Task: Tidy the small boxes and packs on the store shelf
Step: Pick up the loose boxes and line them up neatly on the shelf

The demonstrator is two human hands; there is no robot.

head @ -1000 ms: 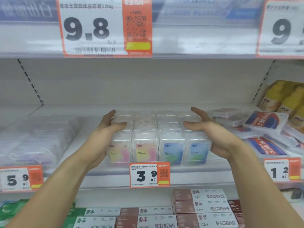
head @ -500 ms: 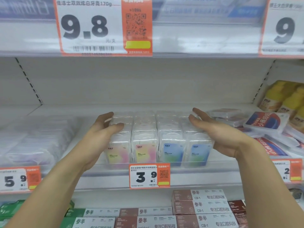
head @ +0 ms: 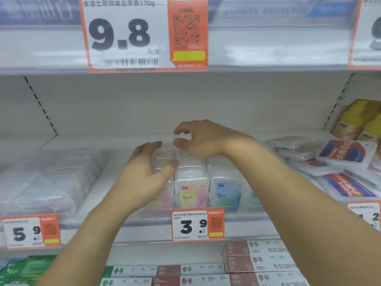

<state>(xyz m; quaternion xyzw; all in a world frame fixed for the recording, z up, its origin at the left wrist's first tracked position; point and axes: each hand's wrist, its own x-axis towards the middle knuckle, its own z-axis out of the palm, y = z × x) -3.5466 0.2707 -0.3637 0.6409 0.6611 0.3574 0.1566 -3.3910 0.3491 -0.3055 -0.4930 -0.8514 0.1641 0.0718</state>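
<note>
I am looking down at the middle shelf (head: pixel 247 223), where the clear floss boxes (head: pixel 190 182) are standing in rows running front to back. I am counting four rows by their front faces: a pink one partly hidden behind my left wrist, a pink-and-yellow one, a blue-green one, and a fourth that my right forearm is mostly covering. How many boxes are sitting in each row I cannot count, as the clear lids are blurring together. Each box is standing upright on its narrow edge with the printed face toward me, its long axis vertical. My left hand (head: pixel 144 172) is lying over the top of the leftmost row with fingers extended and thumb reaching toward the second row, pressing rather than gripping. My right hand (head: pixel 204 139) is hovering over the back of the rows, fingers loosely curled with thumb and forefinger apart, and I cannot tell whether it is touching a box; it is holding nothing I can see. To the right, flat red-and-blue packs (head: pixel 348 155) are lying in a loose, tilted heap, with yellow bottles (head: pixel 358 120) behind them. To the left, blurred clear packs (head: pixel 47 182) are sitting above a 5.9 tag (head: pixel 31 232). A 3.9 tag (head: pixel 196 225) is hanging below the floss boxes.
</note>
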